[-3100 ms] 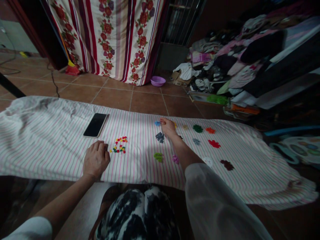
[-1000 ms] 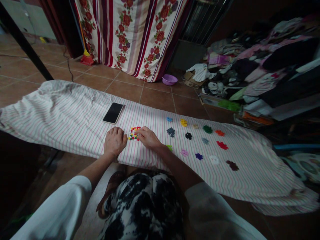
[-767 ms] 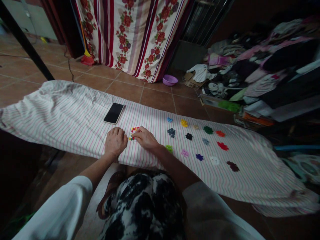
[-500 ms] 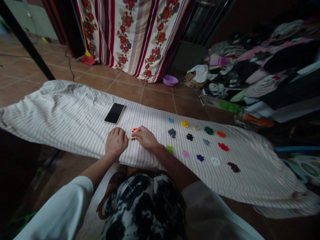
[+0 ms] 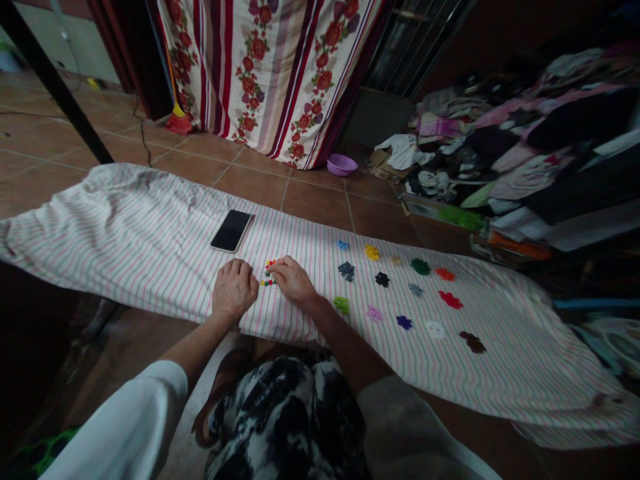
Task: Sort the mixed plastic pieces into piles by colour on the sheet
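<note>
A small patch of red, yellow, green and white pieces [image 5: 271,264] lies on the striped cloth [image 5: 150,233], between my two hands. My right hand [image 5: 296,281] reaches over the patch from the right, thumb and fingertips pinched together at its edge; anything in the pinch is too small to make out. Just left of the patch, my left hand [image 5: 235,288] rests on the cloth with its fingers curled under, hiding whatever they hold. To the right, small pieces lie sorted by colour in several little heaps, among them light green [image 5: 342,305], grey [image 5: 346,271] and black [image 5: 382,279].
A phone [image 5: 231,231] lies on the cloth beyond my left hand. More heaps, such as yellow [image 5: 372,252], red [image 5: 451,300] and brown [image 5: 473,343], spread rightward. On the tiled floor stand a purple basin [image 5: 341,165] and a broom [image 5: 179,121]; clothes [image 5: 500,127] are piled at right.
The whole view has shifted slightly, so the cloth and heaps sit a little lower. My right hand stays at the patch, its fingertips moved only slightly; my left hand remains beside it.
</note>
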Motion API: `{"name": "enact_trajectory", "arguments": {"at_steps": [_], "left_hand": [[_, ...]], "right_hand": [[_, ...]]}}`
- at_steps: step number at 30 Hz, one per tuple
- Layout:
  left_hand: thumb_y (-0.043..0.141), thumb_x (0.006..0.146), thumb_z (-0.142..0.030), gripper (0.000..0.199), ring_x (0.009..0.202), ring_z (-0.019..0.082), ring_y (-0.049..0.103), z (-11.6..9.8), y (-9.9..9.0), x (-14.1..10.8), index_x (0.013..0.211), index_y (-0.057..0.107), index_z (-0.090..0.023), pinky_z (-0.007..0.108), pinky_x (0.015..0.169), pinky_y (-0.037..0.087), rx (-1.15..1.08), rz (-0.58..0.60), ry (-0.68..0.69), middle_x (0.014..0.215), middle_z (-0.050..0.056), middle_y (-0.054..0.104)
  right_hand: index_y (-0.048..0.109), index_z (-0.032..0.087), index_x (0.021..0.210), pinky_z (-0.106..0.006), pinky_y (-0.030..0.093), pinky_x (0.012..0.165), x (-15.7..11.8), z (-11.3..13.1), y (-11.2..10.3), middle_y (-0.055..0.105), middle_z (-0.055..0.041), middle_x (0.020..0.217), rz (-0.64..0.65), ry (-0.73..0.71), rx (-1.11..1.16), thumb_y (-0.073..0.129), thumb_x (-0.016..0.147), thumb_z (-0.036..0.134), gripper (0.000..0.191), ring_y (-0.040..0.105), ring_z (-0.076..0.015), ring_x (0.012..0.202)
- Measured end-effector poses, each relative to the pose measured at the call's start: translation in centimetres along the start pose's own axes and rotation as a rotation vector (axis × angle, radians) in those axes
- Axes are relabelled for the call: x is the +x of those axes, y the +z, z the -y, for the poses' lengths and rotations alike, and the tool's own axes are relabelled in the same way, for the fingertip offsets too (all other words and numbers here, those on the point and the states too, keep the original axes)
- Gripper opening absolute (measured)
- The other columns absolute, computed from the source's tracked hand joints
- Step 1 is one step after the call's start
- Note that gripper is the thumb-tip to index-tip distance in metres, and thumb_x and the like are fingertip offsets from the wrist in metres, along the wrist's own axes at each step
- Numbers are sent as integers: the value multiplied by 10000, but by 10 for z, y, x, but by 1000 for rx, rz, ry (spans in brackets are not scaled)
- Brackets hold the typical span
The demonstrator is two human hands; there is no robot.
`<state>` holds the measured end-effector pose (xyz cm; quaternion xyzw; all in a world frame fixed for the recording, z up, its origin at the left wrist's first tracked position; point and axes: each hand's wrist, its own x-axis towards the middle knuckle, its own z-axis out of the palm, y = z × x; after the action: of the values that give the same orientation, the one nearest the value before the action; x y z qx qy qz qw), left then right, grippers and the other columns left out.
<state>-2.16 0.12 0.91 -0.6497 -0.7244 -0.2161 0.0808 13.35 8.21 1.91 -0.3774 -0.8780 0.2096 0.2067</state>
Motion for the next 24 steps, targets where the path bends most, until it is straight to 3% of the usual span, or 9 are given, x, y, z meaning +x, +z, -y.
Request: {"name": "enact_trajectory", "arguments": {"at_steps": [10,24], "left_hand": [[435,857,-240,130,965,265,535,0,1,0,893,551,-192,406,842,411,8,4,-2,967,111,598],[446,848,-229,110,968,266,543,0,0,0,894,542,-203,404,841,418,5,10,-4,955,104,600]], "right_hand": [[738,180,982,-277,479,807,0,-3,0,608,-64,955,-163,182,105,529,881,152,234,597,-157,870],[727,201,1026,-306,407,877,5,4,-4,653,-74,956,35,93,-99,491,937,189,252,556,-185,941]]}}
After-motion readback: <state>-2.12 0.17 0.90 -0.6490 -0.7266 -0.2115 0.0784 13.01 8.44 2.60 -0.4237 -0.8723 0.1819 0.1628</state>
